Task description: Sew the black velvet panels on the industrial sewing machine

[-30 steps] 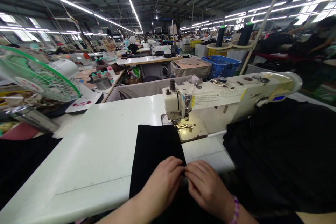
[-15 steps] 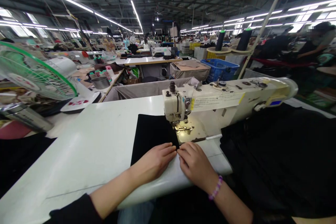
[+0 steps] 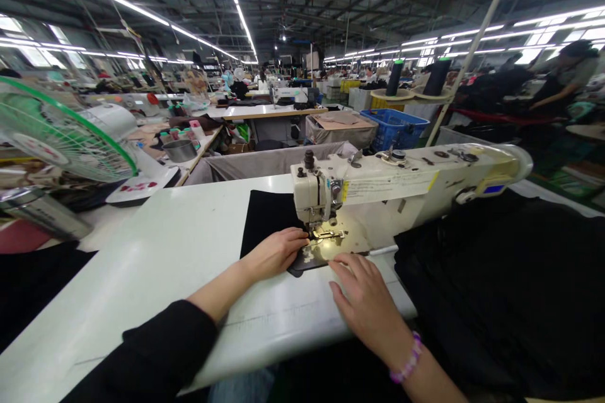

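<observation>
A piece of black fabric [image 3: 267, 220] lies flat on the white sewing table [image 3: 189, 252], its near right corner at the presser foot [image 3: 326, 234] of a cream sewing machine [image 3: 401, 186]. My left hand [image 3: 276, 252] presses on the fabric's near edge, fingertips pointing at the foot. My right hand [image 3: 363, 299] rests flat on the table just right of that corner, fingers spread toward the needle plate; a purple bead bracelet sits on its wrist.
A heap of black cloth [image 3: 501, 289] fills the right side. A green fan [image 3: 57, 132] stands at the left, over more dark cloth [image 3: 28, 289]. Behind are a blue crate [image 3: 394, 126], thread cones [image 3: 437, 75], other tables and people at work.
Both hands have slid the black fabric away from me, up the table, bringing its near corner to the presser foot. My right hand has opened flat on the table.
</observation>
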A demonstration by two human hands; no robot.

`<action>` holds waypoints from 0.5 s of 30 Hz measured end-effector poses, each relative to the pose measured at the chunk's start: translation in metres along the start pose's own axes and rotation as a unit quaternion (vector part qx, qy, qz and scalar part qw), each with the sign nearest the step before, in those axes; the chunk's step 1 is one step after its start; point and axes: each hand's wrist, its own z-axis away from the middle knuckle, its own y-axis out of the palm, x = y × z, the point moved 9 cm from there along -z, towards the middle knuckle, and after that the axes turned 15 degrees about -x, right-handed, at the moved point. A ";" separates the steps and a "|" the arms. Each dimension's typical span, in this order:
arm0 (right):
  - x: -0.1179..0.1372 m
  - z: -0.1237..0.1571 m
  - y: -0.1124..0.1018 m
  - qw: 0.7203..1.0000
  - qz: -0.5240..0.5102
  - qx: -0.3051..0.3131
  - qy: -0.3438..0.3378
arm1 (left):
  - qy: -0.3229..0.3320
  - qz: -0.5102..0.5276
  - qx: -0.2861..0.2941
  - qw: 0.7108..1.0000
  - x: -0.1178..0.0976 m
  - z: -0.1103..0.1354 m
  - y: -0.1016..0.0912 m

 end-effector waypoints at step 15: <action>-0.218 0.084 -0.144 0.948 0.172 0.003 0.266 | -0.232 -0.066 -0.049 0.969 0.065 0.008 0.012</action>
